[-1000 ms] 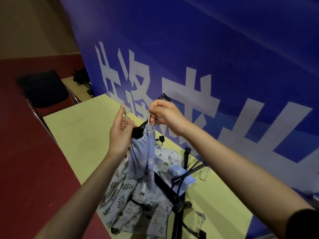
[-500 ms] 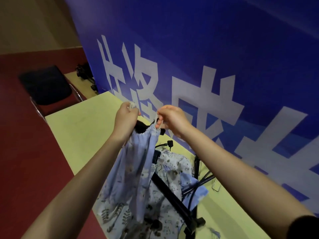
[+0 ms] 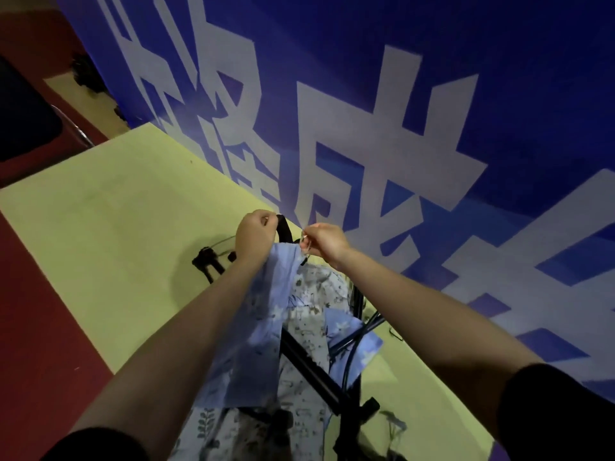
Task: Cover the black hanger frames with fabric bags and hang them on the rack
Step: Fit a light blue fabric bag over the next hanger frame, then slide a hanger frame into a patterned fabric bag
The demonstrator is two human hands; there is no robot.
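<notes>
A light blue fabric bag (image 3: 253,331) with a faint floral print hangs between my hands over the yellow-green table (image 3: 109,234). My left hand (image 3: 254,236) is closed on the bag's gathered top edge. My right hand (image 3: 324,242) pinches the bag's drawstring at the other side of the opening. A black hanger frame (image 3: 284,227) pokes out of the opening between my hands. Below stands the black rack (image 3: 312,364), draped with white floral bags (image 3: 312,294) and another blue bag (image 3: 352,337).
A blue banner (image 3: 399,94) with big white characters rises right behind the table. A small black clip piece (image 3: 208,261) lies on the table left of my left hand. A dark chair (image 3: 23,118) stands on the red floor at the far left.
My hands have moved lower and nearer the banner with the blue bag. The bag now hangs longer below them, and the black frame tip shows above the opening.
</notes>
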